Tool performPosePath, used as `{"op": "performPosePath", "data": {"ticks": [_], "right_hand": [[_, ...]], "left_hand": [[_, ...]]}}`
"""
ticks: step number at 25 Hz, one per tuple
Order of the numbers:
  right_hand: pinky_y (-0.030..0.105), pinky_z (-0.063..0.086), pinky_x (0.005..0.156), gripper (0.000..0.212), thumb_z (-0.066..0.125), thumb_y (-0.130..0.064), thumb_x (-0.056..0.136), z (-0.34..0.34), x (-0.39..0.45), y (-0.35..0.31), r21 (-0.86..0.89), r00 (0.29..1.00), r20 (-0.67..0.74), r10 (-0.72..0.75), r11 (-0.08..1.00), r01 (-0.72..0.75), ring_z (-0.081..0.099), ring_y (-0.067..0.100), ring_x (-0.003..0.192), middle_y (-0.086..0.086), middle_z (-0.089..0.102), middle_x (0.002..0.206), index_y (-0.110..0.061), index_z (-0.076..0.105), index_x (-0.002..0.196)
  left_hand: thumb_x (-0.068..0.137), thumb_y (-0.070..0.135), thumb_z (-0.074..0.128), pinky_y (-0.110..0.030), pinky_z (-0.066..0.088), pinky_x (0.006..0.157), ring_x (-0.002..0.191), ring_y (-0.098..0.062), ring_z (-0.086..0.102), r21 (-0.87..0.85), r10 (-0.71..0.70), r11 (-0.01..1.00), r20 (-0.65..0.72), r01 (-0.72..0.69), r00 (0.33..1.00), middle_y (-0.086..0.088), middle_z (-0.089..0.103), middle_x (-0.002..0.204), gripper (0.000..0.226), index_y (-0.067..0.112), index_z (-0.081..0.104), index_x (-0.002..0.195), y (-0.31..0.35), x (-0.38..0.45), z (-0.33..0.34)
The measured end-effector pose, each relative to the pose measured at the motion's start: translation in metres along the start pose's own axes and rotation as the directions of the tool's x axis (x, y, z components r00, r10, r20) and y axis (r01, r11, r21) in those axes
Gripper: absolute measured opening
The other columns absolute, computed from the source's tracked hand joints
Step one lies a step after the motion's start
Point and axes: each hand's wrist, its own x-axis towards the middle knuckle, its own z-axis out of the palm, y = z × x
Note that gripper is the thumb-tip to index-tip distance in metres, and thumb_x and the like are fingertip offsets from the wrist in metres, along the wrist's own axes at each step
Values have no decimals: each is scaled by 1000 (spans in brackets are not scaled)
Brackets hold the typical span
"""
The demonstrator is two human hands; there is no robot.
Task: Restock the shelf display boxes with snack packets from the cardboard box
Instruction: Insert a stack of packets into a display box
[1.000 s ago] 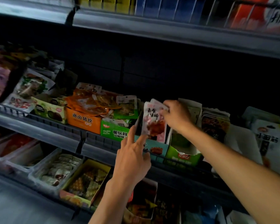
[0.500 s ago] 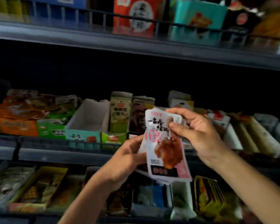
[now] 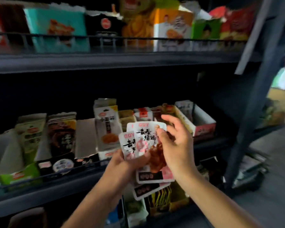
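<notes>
Left hand (image 3: 122,163) grips fanned stack of white-pink snack packets (image 3: 148,155) at frame centre, from beneath. Right hand (image 3: 174,142) pinches top packet's upper corner, other fingers loosely spread; likely peeling one off for shelving. Behind, middle shelf (image 3: 59,186): display boxes (image 3: 202,124) hold upright packets; rightmost looks part-empty. Cardboard box possibly at right edge, cannot tell.

Both forearms are bare to each hand, left hand (image 3: 120,163) and right hand (image 3: 176,142), no sleeves, rings or watch.
</notes>
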Motion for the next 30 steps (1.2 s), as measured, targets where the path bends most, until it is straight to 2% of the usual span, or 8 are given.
{"op": "performPosePath", "data": {"ticks": [2, 5, 10, 13, 16, 21, 27, 30], "right_hand": [[30, 53, 95, 46, 71, -29, 89, -23, 7, 9, 174, 985, -3, 174, 970, -171, 62, 4, 115, -8, 64, 126, -36, 52, 131], [46, 52, 94, 35, 72, -27, 85, -57, 24, 17, 217, 837, 331, 435, 829, -516, 68, 20, 108, -2, 72, 114, -30, 65, 120], [44, 57, 83, 31, 73, -6, 75, -111, 91, 60, 59, 778, 324, 538, 809, -585, 73, 30, 92, 14, 75, 98, -7, 71, 105], [37, 59, 64, 30, 69, 6, 81, -133, 163, 85, 195, 900, 27, 435, 881, -431, 74, 22, 81, 5, 77, 89, -6, 65, 108], [47, 53, 92, 42, 76, 4, 75, -143, 249, 124, 31, 893, -170, 416, 909, -417, 68, 26, 100, 8, 72, 105, -8, 61, 112], [36, 47, 76, 52, 64, 9, 74, -121, 286, 202, -279, 785, -97, 612, 740, -612, 57, 28, 102, 16, 61, 120, -5, 54, 123], [33, 54, 83, 42, 59, -4, 88, -103, 278, 216, -777, 872, -100, 478, 511, -369, 61, 26, 102, 11, 63, 113, -14, 55, 129], [38, 56, 87, 37, 61, -8, 88, -103, 277, 217, -771, 855, -154, 495, 481, -418, 61, 24, 97, 11, 64, 113, -15, 56, 124]], "left_hand": [[88, 15, 69, -49, 56, 89, 91, -26, 75, 91, 59, 995, -103, -50, 993, -5, 77, 100, 26, 19, 67, 114, -3, 20, 37], [96, 29, 59, -41, 57, 84, 92, -14, 74, 144, 131, 982, -74, -119, 989, 6, 77, 101, 18, 31, 66, 112, -8, 54, 69], [99, 50, 45, -26, 41, 100, 120, -6, 55, 538, 109, 820, 185, -194, 977, 17, 59, 127, 35, 38, 49, 132, -33, 143, 93], [98, 47, 50, -32, 40, 102, 125, -18, 50, 870, 177, 382, 262, -311, 949, 7, 53, 130, 34, 35, 44, 130, -45, 201, 94], [96, 48, 49, -46, 25, 117, 141, -24, 32, 946, 137, -40, 326, -323, 936, 7, 34, 152, 53, 33, 31, 144, -59, 246, 86], [100, 52, 28, -46, 24, 117, 142, -28, 32, 909, 94, -180, 397, -376, 913, 7, 14, 161, 47, 38, 38, 143, -88, 267, 71], [82, 58, -2, -45, 32, 111, 136, -24, 38, 897, 123, -159, 433, -413, 893, 2, 22, 156, 76, 36, 45, 137, -91, 262, 63], [84, 58, -3, -43, 32, 109, 134, -23, 41, 893, 133, -170, 439, -416, 888, 1, 23, 156, 74, 37, 45, 136, -94, 261, 61]]}}
